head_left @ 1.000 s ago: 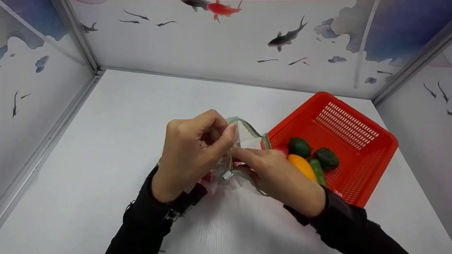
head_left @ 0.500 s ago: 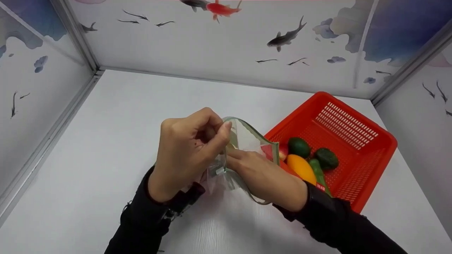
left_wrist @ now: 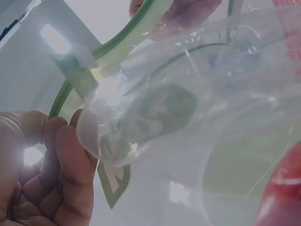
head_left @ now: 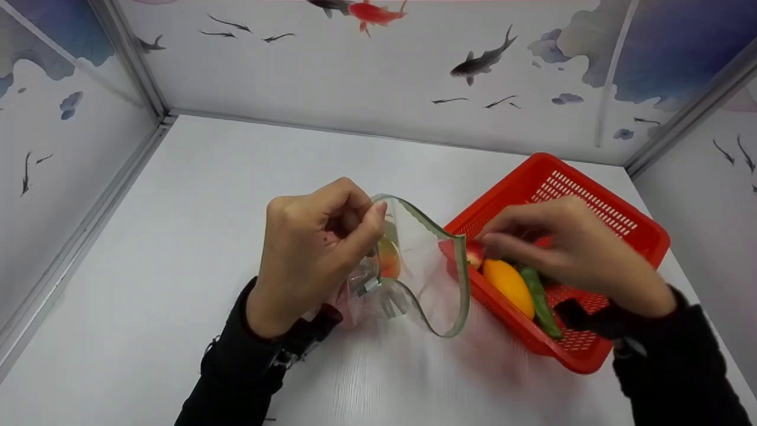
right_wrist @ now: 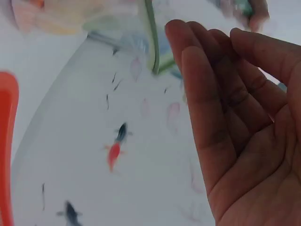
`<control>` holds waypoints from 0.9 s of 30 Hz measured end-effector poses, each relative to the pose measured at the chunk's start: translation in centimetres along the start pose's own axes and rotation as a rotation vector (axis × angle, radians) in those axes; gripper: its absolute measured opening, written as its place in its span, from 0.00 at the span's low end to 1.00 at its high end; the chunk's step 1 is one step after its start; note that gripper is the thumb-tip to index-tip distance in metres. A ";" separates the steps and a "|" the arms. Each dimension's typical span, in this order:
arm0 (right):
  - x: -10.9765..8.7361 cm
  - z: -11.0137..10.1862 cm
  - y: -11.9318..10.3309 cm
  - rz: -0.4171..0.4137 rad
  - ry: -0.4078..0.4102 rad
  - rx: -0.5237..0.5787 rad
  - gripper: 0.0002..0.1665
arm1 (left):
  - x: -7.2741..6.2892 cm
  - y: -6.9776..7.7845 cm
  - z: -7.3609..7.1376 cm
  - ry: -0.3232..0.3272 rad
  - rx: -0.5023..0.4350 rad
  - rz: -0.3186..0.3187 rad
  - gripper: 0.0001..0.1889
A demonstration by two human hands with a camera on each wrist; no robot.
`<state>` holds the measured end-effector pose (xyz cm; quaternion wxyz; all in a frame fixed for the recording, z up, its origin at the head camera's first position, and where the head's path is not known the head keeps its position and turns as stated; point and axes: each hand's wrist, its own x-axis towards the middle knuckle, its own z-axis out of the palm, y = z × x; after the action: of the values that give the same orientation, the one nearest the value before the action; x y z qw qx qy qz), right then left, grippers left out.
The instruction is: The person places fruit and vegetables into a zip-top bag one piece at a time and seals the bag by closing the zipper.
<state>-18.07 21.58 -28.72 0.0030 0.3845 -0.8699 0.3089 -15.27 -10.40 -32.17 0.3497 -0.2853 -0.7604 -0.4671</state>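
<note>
A clear plastic zip bag with a green rim (head_left: 463, 278) stands with its mouth wide apart beside the basket. My left hand (head_left: 316, 254) pinches that rim between thumb and fingers; in the left wrist view the left hand (left_wrist: 51, 165) is at the green edge. Through the film shows a yellow-and-red round fruit (head_left: 388, 260), and a shiny red thing (left_wrist: 284, 188) appears low in the left wrist view. My right hand (head_left: 562, 248) is over the red basket (head_left: 573, 361), fingers loosely bent, holding nothing; the right wrist view shows the right hand's bare palm (right_wrist: 254, 141).
In the basket lie a red-yellow fruit (head_left: 475, 254), an orange-yellow oval fruit (head_left: 508, 288) and a long green vegetable (head_left: 541, 305). My right hand mostly hides what lies behind them. Panels with painted fish (head_left: 482, 62) wall in the white table (head_left: 236, 177).
My right hand has come out of the bag's mouth and moved right, over the basket. My left hand has kept its pinch on the rim, and the bag's mouth looks wider.
</note>
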 end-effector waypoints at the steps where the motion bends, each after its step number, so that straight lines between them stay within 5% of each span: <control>1: -0.3 -0.8 1.1 0.030 0.038 -0.023 0.11 | 0.0 0.0 0.0 0.000 -0.001 0.000 0.10; 6: -1.3 -3.2 8.1 0.297 0.060 -0.222 0.08 | 0.0 0.0 0.1 -0.004 0.003 0.001 0.10; 13: -2.9 -2.5 15.4 0.563 -0.277 -0.298 0.29 | 0.0 0.0 0.2 -0.014 0.018 0.007 0.10; 20: -3.7 -1.1 17.5 0.697 -0.478 -0.285 0.32 | 0.0 0.1 0.2 -0.012 0.011 0.014 0.10; 27: -3.8 -0.2 16.8 0.726 -0.506 -0.250 0.26 | 0.0 0.1 0.2 -0.024 0.006 0.004 0.10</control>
<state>-26.71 32.86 -38.48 -0.2714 0.1148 -0.9523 0.0793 -15.24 -10.20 -32.23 0.3424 -0.2915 -0.7652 -0.4607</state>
